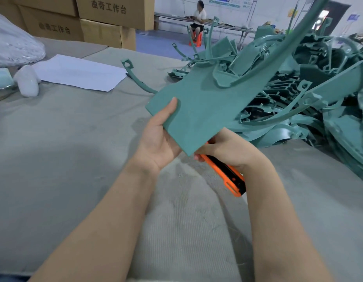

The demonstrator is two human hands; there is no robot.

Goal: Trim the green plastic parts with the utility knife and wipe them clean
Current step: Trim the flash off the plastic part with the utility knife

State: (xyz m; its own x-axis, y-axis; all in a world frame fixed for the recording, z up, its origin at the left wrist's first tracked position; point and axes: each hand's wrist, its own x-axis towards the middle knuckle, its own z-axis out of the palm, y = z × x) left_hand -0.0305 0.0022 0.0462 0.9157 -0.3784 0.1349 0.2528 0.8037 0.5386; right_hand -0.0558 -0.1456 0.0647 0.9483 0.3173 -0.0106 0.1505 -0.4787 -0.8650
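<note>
Forearms come in bare from the bottom of the view over the grey cloth (pixel 75 139) that covers the bench. The left hand (pixel 158 139) grips a flat green panel (pixel 197 110): its thumb (pixel 173 103) is pressed on the top face near the left edge, and the palm and other fingers are cupped underneath, so the panel is held up off the cloth and tilted. The right hand (pixel 227 147) is curled round an orange utility knife (pixel 225 174), just below the panel's nearest corner. The handle's tail sticks back past the wrist. The blade end is hidden beneath the panel and the fingers, so I cannot tell whether the blade is out or touching the edge.

By my reading the work is at the trimming step on this one piece, with the knife brought to the near corner. No wiping cloth shows in either hand, so the wipe looks not yet done for this panel.

Beyond the right-hand fingertips, further along the bench, lies a big tangled heap of green parts (pixel 319 98). I cannot tell whether they are trimmed or waiting, though if they are waiting, much of the job is left.

Well off beyond the left thumb lie a sheet of white paper (pixel 79 72) and stacked cardboard boxes (pixel 107 17). A seated person (pixel 198 19) is far back in the room.
</note>
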